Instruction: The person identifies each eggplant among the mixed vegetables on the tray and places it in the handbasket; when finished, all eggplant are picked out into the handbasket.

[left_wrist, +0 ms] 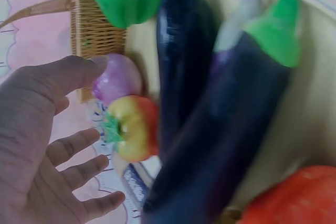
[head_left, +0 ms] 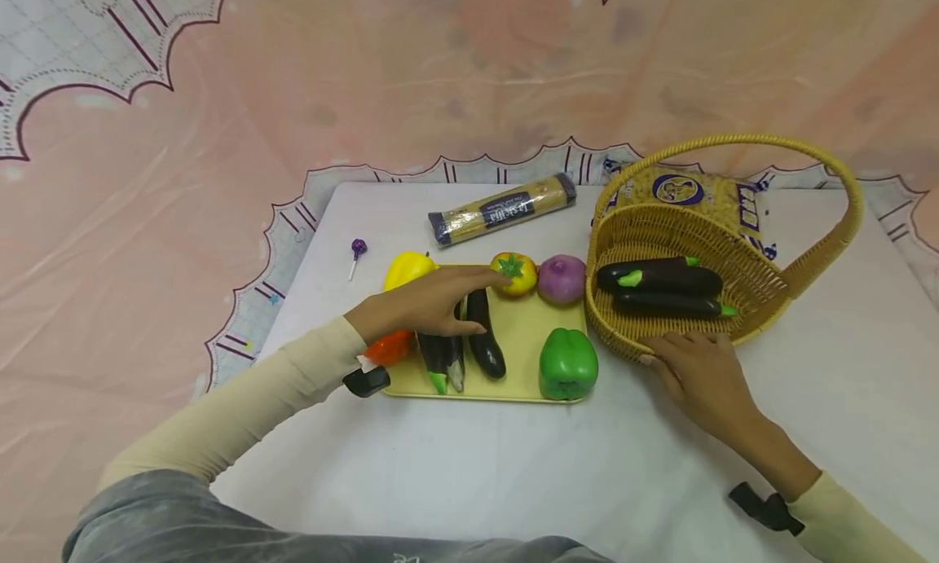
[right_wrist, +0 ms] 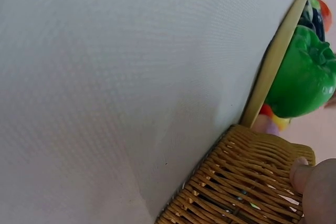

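White cloth-covered counter (head_left: 469, 473). Yellow wicker basket (head_left: 759, 294): right side; holds three basket eggplants (head_left: 675, 281). Pale yellow tray (head_left: 521, 363): just left of basket. Right hand (head_left: 707, 388): grip curled over basket's near rim. Left hand (head_left: 421, 302): grip relaxed, fingers extended above three tray eggplants (head_left: 490, 355). Gold pasta packet (head_left: 506, 210): behind tray. Green pepper (head_left: 568, 365): tray's near right corner. Purple onion (head_left: 561, 279): far right corner. Yellow-red tomato (head_left: 517, 283): beside onion. Purple lollipop (head_left: 358, 247): left, on counter.
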Motion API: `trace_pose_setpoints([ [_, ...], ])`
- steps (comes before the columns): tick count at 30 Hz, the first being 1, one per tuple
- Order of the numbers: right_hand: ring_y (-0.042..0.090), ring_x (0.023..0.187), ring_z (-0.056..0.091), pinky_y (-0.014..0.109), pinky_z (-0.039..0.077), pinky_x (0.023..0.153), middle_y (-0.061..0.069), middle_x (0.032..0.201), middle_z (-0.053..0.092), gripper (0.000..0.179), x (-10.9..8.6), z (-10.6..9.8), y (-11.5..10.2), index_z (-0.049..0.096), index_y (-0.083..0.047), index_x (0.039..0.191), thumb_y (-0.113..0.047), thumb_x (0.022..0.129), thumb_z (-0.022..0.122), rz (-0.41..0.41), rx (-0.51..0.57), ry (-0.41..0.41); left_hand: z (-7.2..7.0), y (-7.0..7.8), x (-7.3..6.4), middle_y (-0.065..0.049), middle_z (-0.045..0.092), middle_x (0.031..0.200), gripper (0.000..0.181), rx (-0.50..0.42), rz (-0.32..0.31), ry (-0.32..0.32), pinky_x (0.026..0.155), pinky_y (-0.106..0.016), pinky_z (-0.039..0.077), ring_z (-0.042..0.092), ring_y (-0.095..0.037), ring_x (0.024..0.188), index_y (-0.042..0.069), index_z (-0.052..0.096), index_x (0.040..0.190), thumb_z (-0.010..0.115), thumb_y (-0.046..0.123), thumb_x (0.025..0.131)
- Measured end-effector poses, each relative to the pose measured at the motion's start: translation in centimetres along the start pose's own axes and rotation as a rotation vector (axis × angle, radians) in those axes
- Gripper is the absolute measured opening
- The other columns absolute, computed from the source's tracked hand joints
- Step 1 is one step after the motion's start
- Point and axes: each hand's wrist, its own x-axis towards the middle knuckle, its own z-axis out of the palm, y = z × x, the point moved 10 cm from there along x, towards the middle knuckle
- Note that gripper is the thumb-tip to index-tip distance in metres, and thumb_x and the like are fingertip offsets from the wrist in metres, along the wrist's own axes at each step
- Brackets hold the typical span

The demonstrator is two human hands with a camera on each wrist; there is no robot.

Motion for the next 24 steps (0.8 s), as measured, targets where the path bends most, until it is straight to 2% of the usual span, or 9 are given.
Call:
trace_pose_setpoints([
  [4, 0.031, 0.081, 0.059, 0.047, 0.034, 0.071, 0.009, 0.089, 0.071, 0.019, 0.0, -0.1, 0.0, 0.07, -0.009, 0.101, -0.014, 0.083, 0.074, -0.001, 0.001, 0.005, 1.0, -0.8, -0.4, -0.009, 0.044, 0.15, 0.067, 0.072, -0.004, -0.052, 0.115, -0.045, 0.03, 0.039, -0.028, 0.14, 0.016, 0.044, 0.147, 0.074, 0.025, 0.088],
  [10, 0.031, 0.08, 0.06, 0.046, 0.034, 0.071, 0.009, 0.088, 0.071, 0.019, -0.1, -0.2, 0.0, 0.07, -0.008, 0.102, -0.015, 0.084, 0.072, -0.013, 0.002, 0.019, 2.2, -2.0, -0.1, -0.01, 0.044, 0.15, 0.065, 0.162, -0.035, -0.106, 0.114, -0.055, 0.029, 0.036, -0.028, 0.141, 0.018, 0.046, 0.146, 0.074, 0.018, 0.087],
  [14, 0.031, 0.079, 0.06, 0.046, 0.035, 0.072, 0.009, 0.086, 0.071, 0.018, -0.2, -0.2, 0.0, 0.07, -0.007, 0.101, -0.014, 0.084, 0.071, -0.021, 0.005, 0.026, 3.0, -2.1, 0.2, -0.011, 0.048, 0.146, 0.06, 0.219, -0.015, -0.152, 0.112, -0.06, 0.028, 0.037, -0.03, 0.14, 0.018, 0.051, 0.143, 0.073, 0.017, 0.087],
  [18, 0.029, 0.078, 0.059, 0.046, 0.035, 0.072, 0.007, 0.085, 0.07, 0.017, -0.2, -0.1, 0.1, 0.071, -0.008, 0.101, -0.016, 0.085, 0.071, -0.014, 0.001, 0.023, 3.7, -2.1, 0.5, -0.012, 0.051, 0.143, 0.052, 0.261, 0.002, -0.199, 0.112, -0.06, 0.028, 0.038, -0.031, 0.139, 0.017, 0.057, 0.137, 0.072, 0.015, 0.087],
  [24, 0.03, 0.081, 0.059, 0.044, 0.034, 0.071, 0.007, 0.087, 0.07, 0.018, -0.1, 0.0, 0.1, 0.071, -0.01, 0.103, -0.017, 0.087, 0.071, 0.002, -0.007, 0.01, 4.5, -1.8, 1.2, -0.009, 0.054, 0.137, 0.047, 0.272, 0.023, -0.234, 0.111, -0.061, 0.028, 0.043, -0.028, 0.133, 0.019, 0.063, 0.13, 0.071, 0.012, 0.085],
])
